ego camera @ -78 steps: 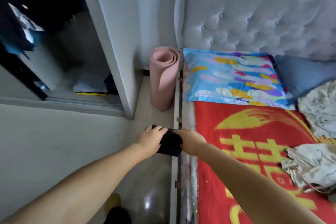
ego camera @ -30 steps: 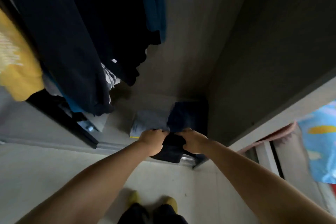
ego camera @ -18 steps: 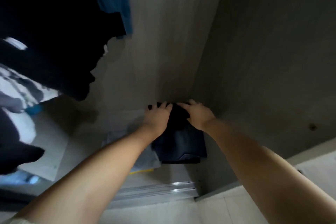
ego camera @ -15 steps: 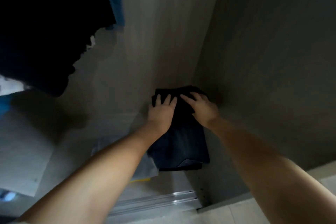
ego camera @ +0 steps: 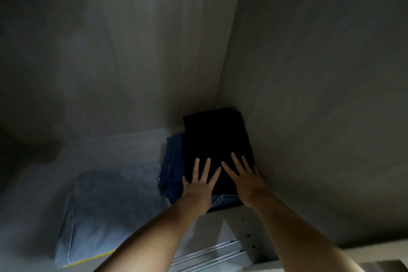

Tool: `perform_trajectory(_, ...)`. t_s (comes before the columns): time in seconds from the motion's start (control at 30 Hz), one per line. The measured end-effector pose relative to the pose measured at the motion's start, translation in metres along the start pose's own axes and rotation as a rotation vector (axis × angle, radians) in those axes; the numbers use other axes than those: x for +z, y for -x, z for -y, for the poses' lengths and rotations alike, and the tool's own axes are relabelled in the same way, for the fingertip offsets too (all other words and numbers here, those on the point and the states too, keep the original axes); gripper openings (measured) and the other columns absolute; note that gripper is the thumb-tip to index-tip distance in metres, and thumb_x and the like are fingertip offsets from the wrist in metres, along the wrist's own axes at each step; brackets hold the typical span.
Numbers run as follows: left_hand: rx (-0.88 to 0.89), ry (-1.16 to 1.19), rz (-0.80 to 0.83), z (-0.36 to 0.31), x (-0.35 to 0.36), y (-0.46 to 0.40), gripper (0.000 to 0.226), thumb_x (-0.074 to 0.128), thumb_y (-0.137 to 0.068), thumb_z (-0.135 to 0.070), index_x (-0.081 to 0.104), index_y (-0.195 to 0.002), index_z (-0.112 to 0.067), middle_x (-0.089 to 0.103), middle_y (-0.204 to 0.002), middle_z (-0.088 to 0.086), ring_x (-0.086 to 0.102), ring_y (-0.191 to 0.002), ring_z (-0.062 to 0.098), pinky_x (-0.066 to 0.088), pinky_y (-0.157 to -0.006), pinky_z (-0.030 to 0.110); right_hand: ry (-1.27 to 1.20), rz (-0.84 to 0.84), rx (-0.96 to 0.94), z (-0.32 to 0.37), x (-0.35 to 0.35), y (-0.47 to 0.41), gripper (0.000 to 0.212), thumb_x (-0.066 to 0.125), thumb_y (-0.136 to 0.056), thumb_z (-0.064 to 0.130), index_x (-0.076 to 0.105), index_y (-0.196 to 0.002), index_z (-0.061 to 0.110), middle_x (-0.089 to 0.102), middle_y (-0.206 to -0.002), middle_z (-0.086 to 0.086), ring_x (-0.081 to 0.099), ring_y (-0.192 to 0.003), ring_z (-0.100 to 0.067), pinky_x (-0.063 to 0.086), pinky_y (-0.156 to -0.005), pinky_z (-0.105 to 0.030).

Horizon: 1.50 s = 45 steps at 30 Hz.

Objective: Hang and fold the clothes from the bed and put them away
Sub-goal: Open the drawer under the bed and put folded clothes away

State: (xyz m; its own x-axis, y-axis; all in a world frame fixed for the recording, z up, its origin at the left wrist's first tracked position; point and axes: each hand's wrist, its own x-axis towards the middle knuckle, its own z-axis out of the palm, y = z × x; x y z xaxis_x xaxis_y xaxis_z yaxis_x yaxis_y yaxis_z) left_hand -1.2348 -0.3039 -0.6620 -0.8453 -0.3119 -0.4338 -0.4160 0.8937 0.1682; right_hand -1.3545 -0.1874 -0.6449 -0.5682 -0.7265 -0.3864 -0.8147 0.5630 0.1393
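Pressing flat, fingers splayed: left hand (ego camera: 199,185), right hand (ego camera: 247,180) on soft black folded garment (ego camera: 215,139).

A plain black folded garment (ego camera: 215,139) tops dark blue denim (ego camera: 173,165), beside pale blue-grey fabric (ego camera: 110,205).

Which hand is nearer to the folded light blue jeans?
Left. The left hand lies on the black garment, beside the light blue jeans; the right hand lies farther away, by the wardrobe wall.

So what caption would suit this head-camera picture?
Both open hands, left and right, press a folded black garment onto folded blue jeans in a wardrobe corner.
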Motion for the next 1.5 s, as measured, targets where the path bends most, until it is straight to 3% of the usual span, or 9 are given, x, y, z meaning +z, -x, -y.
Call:
perform_trajectory(0.1,0.049,0.035,0.081,0.002,-0.039,0.018,0.085,0.049,-0.096,-0.038,-0.016,-0.15,-0.032,-0.029,-0.156,0.003,-0.024,-0.143,0.032,0.005,-0.113,0.063,-0.065,0.171,0.028,-0.001,-0.044,0.013,0.096,0.055,-0.093,0.008,-0.017,-0.15,0.036,-0.028,-0.157,0.002,-0.015,-0.147,-0.028,0.018,-0.116,-0.046)
perform_trajectory(0.23,0.066,0.07,0.019,-0.002,-0.112,0.054,0.074,0.044,-0.098,-0.033,-0.006,-0.153,-0.028,0.004,-0.16,0.008,0.005,-0.147,0.028,0.02,-0.114,0.051,-0.105,0.19,0.049,-0.012,-0.121,0.041,0.079,0.047,-0.097,0.017,-0.008,-0.152,0.034,-0.012,-0.161,-0.001,0.006,-0.148,-0.027,0.026,-0.112,-0.046)
perform_trajectory(0.4,0.065,0.072,-0.069,-0.013,-0.229,0.109,0.062,0.045,-0.097,-0.033,0.016,-0.151,-0.022,0.04,-0.14,0.012,0.041,-0.125,0.032,0.042,-0.092,0.044,-0.156,0.134,0.035,-0.016,-0.242,0.085,0.059,0.044,-0.098,0.023,0.02,-0.151,0.022,0.031,-0.15,-0.01,0.04,-0.131,-0.03,0.04,-0.101,-0.039)
perform_trajectory(0.47,0.064,0.053,-0.084,-0.021,-0.273,0.131,0.049,0.043,-0.098,-0.033,0.032,-0.144,-0.019,0.046,-0.133,0.012,0.047,-0.119,0.032,0.044,-0.086,0.041,-0.164,0.115,0.025,-0.014,-0.287,0.103,0.045,0.042,-0.098,0.023,0.037,-0.143,0.02,0.046,-0.139,-0.009,0.049,-0.122,-0.028,0.043,-0.095,-0.036)
perform_trajectory(0.57,0.058,0.042,-0.097,-0.032,-0.345,0.165,0.039,0.04,-0.1,-0.033,0.048,-0.134,-0.016,0.054,-0.126,0.011,0.056,-0.11,0.029,0.047,-0.081,0.035,-0.175,0.108,0.018,-0.015,-0.362,0.131,0.043,0.042,-0.098,0.028,0.042,-0.14,0.022,0.051,-0.138,-0.005,0.051,-0.123,-0.025,0.043,-0.097,-0.034)
perform_trajectory(0.73,0.026,0.042,-0.234,-0.049,-0.455,0.22,0.032,0.043,-0.098,-0.033,0.056,-0.123,-0.017,0.061,-0.121,0.01,0.059,-0.11,0.03,0.047,-0.084,0.034,-0.175,-0.046,0.07,-0.023,-0.471,0.174,0.034,0.051,-0.092,0.033,0.057,-0.124,0.023,0.06,-0.127,-0.004,0.056,-0.119,-0.023,0.043,-0.092,-0.029)
perform_trajectory(0.83,0.033,0.024,-0.248,-0.051,-0.496,0.251,0.034,0.042,-0.098,-0.031,0.056,-0.125,-0.016,0.06,-0.124,0.01,0.058,-0.113,0.029,0.046,-0.088,0.034,-0.192,-0.086,0.095,-0.02,-0.509,0.197,0.04,0.048,-0.093,0.039,0.055,-0.128,0.021,0.058,-0.13,-0.005,0.054,-0.121,-0.024,0.043,-0.095,-0.033)
perform_trajectory(1.27,0.179,-0.072,-0.306,-0.091,-0.525,0.348,0.032,0.045,-0.095,-0.035,0.059,-0.12,-0.023,0.061,-0.123,0.007,0.059,-0.11,0.028,0.048,-0.084,0.032,-0.236,-0.193,0.26,-0.014,-0.518,0.336,0.042,0.039,-0.095,0.045,0.059,-0.119,0.019,0.062,-0.12,-0.009,0.059,-0.11,-0.03,0.039,-0.072,-0.031)
perform_trajectory(1.5,0.387,-0.152,-0.26,-0.161,-0.511,0.388,0.034,0.043,-0.096,-0.04,0.053,-0.125,-0.026,0.06,-0.122,0.003,0.058,-0.109,0.027,0.044,-0.079,0.032,-0.262,-0.201,0.408,-0.036,-0.494,0.439,0.038,0.038,-0.097,0.041,0.061,-0.118,0.02,0.064,-0.116,-0.007,0.062,-0.103,-0.03,0.054,-0.082,-0.04)
